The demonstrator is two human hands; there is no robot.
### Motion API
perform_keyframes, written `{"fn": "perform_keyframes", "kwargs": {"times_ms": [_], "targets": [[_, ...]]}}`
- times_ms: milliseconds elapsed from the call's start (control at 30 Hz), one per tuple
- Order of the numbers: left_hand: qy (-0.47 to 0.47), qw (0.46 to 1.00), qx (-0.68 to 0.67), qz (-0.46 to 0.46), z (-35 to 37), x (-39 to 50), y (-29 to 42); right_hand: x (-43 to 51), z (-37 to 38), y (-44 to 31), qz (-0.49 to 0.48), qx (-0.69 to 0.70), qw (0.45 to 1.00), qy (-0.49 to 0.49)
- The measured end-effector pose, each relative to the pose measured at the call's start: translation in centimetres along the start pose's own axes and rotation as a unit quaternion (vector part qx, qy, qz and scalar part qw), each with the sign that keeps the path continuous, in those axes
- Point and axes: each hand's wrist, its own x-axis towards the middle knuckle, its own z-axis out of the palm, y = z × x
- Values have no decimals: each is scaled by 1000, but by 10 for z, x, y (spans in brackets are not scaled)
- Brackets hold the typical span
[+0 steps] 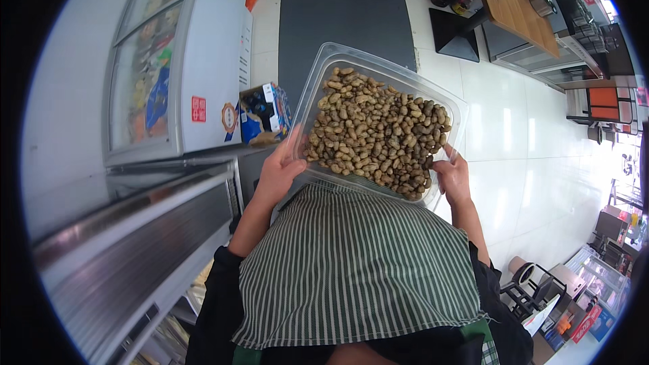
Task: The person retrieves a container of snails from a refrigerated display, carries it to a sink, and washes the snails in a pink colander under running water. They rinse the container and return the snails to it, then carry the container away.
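Observation:
A clear plastic tub is held out in front of my body, tilted in the view. Inside it lies a broad heap of unshelled peanuts, with a bare strip along the upper wall. My left hand grips the tub's left side, its thumb on the near rim. On the opposite side, my right hand clasps the lower right edge. Fingers beneath the tub are partly hidden, some showing through the plastic. The tub's near edge is close to my green-and-white striped apron.
Glass-door freezer stands left, with a torn carton of bottles beside it. A metal-edged counter runs along my left. The dark floor mat stretches ahead over white tiles. A wooden table is at upper right; chairs stand lower right.

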Motion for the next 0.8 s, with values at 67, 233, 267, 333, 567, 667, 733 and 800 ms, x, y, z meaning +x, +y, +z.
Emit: {"fn": "perform_keyframes", "kwargs": {"times_ms": [67,233,267,333,567,667,733,800], "targets": [[-12,1000,5,-17,20,78,10,77,-28,-22,-54,6,998,-13],[-69,997,35,-6,29,129,10,96,-36,-48,27,6,999,32],[-47,997,63,19,22,141,23,113,-28,-84,48,-60,997,26],[9,997,56,46,-12,206,73,177,-7,-186,-58,-85,995,-12],[79,992,55,-84,-82,452,239,429,54,-443,-54,-114,985,-116],[127,989,71,-30,-101,549,264,506,73,-499,-71,-88,989,-95],[89,992,91,-8,-119,638,293,566,85,-554,-65,-57,990,-113],[39,996,82,-28,-146,741,339,626,98,-612,-52,-44,994,-81]]}}
